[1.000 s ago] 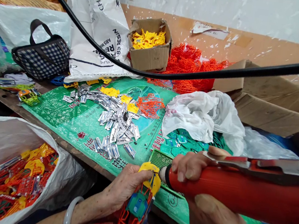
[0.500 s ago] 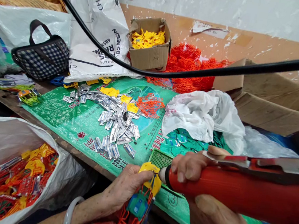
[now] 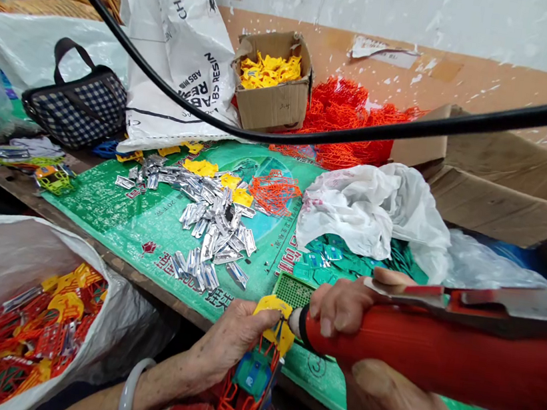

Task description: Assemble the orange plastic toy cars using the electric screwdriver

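Note:
My left hand (image 3: 231,334), with a pale bangle (image 3: 129,391) at its wrist, pinches a plastic toy vehicle (image 3: 251,373) by its yellow end. Below that end show a teal-green middle and a red tubular frame. My right hand (image 3: 355,310) is wrapped around a thick red power screwdriver (image 3: 436,347) with a metal lever along its top. The pale nose of the screwdriver meets the yellow part, and the bit's tip is hidden there. Behind both hands lies a green perforated tray (image 3: 295,292); its contents cannot be made out.
Silver pieces (image 3: 215,244) and several yellow parts (image 3: 201,167) lie on the green sheet (image 3: 114,224). Behind stand a carton of yellow parts (image 3: 272,107) and red frames (image 3: 345,120). A black cable (image 3: 312,139) crosses in front. A white sack (image 3: 124,300) holds assembled pieces, lower left.
The screwdriver and my right hand have shifted very slightly left. My left hand keeps the toy vehicle in almost the same place.

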Tool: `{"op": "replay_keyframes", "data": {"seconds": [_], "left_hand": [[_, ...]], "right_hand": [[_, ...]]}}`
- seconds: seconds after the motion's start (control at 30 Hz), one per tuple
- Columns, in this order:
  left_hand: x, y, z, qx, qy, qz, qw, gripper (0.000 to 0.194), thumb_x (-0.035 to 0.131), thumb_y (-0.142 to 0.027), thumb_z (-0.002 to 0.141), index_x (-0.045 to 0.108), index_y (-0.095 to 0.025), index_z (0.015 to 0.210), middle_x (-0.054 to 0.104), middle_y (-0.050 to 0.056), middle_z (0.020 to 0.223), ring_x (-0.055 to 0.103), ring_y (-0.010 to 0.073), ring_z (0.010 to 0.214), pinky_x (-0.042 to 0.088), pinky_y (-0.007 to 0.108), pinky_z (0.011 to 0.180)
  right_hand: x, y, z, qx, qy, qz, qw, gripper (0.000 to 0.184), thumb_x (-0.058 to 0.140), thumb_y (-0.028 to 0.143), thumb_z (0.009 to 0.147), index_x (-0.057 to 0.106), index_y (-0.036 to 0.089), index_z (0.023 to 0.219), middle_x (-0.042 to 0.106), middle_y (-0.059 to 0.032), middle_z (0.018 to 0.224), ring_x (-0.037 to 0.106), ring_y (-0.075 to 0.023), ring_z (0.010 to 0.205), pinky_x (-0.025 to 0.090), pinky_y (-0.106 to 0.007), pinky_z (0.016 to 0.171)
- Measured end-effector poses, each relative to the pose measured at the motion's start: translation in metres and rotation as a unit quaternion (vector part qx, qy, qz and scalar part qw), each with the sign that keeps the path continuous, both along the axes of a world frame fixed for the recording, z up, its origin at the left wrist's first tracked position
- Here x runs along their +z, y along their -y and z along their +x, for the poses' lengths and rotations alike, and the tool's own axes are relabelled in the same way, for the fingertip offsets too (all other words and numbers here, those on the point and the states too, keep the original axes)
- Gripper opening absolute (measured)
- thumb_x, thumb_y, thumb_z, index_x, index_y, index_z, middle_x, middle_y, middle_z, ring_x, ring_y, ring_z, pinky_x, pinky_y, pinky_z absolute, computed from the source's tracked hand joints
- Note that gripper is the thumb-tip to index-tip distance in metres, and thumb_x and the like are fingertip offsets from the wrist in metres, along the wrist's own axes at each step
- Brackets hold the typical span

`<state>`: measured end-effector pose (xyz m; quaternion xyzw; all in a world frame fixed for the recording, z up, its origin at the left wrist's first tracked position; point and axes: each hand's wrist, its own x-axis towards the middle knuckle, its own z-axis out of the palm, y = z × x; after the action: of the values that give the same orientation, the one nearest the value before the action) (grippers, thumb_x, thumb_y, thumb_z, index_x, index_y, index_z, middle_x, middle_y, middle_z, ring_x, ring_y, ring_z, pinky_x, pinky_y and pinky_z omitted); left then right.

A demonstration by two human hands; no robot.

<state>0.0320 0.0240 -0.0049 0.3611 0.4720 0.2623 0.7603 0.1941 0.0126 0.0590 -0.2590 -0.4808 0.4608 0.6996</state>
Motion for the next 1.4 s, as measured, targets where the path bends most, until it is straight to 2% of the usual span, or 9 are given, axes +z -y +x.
{"op": "replay_keyframes", "data": {"seconds": [0.23,0.37,0.53,0.77,0.9,1.07,1.2,1.27,1.4], "left_hand": [[-0.009,0.001,-0.004,-0.005,-0.024,0.003,1.000,0.038,0.065,-0.051,0.081,0.063,-0.016,0.067,0.051,-0.004,0.057,0.038,0.0096,0.048,0.031,0.021,0.045],[-0.006,0.000,-0.003,0.000,-0.022,0.002,1.000,0.040,0.065,-0.052,0.081,0.067,-0.014,0.069,0.058,-0.001,0.059,0.046,0.0112,0.050,0.036,0.022,0.048],[0.000,-0.004,-0.008,0.039,-0.014,-0.009,0.999,0.038,0.071,-0.051,0.076,0.068,-0.014,0.068,0.060,0.000,0.055,0.051,0.0133,0.047,0.038,0.023,0.047],[-0.008,-0.003,-0.021,0.062,0.021,-0.041,0.997,0.040,0.077,-0.052,0.072,0.071,-0.012,0.077,0.068,0.004,0.062,0.060,0.0158,0.052,0.046,0.025,0.051],[-0.005,-0.009,-0.024,0.099,0.096,-0.070,0.988,0.034,0.080,-0.042,0.073,0.073,-0.010,0.086,0.073,0.006,0.070,0.065,0.0159,0.055,0.053,0.025,0.056],[0.008,-0.020,-0.031,0.146,0.196,-0.151,0.958,0.027,0.079,-0.028,0.075,0.073,-0.010,0.094,0.077,0.008,0.076,0.071,0.0200,0.062,0.060,0.031,0.063],[0.011,-0.022,-0.036,0.116,0.236,-0.183,0.947,0.033,0.077,-0.028,0.078,0.071,-0.011,0.105,0.079,0.010,0.081,0.072,0.0212,0.061,0.059,0.032,0.062],[0.009,-0.020,-0.036,0.093,0.245,-0.195,0.945,0.037,0.077,-0.031,0.078,0.070,-0.011,0.108,0.079,0.011,0.083,0.072,0.0220,0.058,0.059,0.033,0.059],[0.002,-0.017,-0.033,0.086,0.265,-0.185,0.943,0.041,0.075,-0.032,0.079,0.069,-0.008,0.112,0.079,0.014,0.087,0.072,0.0227,0.059,0.059,0.033,0.058]], "right_hand": [[0.004,-0.002,0.004,0.026,-0.029,0.011,0.999,0.054,0.074,0.031,0.080,0.055,0.027,0.130,0.062,0.0016,0.080,0.057,-0.0162,0.070,0.049,-0.036,0.069],[0.002,-0.003,0.006,0.031,-0.042,0.009,0.999,0.051,0.071,0.029,0.082,0.056,0.027,0.131,0.064,0.0008,0.082,0.058,-0.0164,0.072,0.049,-0.036,0.071],[0.003,-0.006,0.006,-0.008,-0.058,0.001,0.998,0.055,0.077,0.029,0.077,0.055,0.028,0.127,0.060,0.0023,0.078,0.056,-0.0165,0.068,0.050,-0.035,0.068],[0.008,-0.012,0.003,-0.007,-0.083,0.002,0.997,0.055,0.080,0.025,0.076,0.056,0.025,0.125,0.061,0.0033,0.078,0.057,-0.0143,0.068,0.050,-0.033,0.067],[0.007,-0.015,0.002,-0.030,-0.059,0.002,0.998,0.054,0.081,0.029,0.074,0.058,0.028,0.123,0.063,0.0034,0.078,0.059,-0.0150,0.067,0.051,-0.034,0.067],[0.010,-0.018,-0.002,-0.037,-0.073,-0.007,0.997,0.053,0.084,0.032,0.068,0.064,0.031,0.117,0.063,0.0044,0.073,0.058,-0.0147,0.061,0.050,-0.033,0.061],[0.011,-0.020,-0.006,-0.027,-0.092,-0.003,0.995,0.052,0.083,0.028,0.068,0.065,0.032,0.116,0.063,0.0041,0.073,0.058,-0.0153,0.060,0.050,-0.034,0.060],[0.011,-0.021,-0.007,-0.020,-0.097,-0.005,0.995,0.051,0.083,0.028,0.068,0.065,0.032,0.116,0.063,0.0038,0.073,0.058,-0.0155,0.060,0.051,-0.034,0.060],[0.011,-0.021,-0.007,-0.007,-0.106,-0.011,0.994,0.052,0.082,0.026,0.067,0.066,0.029,0.116,0.063,0.0032,0.073,0.058,-0.0150,0.061,0.051,-0.033,0.059]]}}
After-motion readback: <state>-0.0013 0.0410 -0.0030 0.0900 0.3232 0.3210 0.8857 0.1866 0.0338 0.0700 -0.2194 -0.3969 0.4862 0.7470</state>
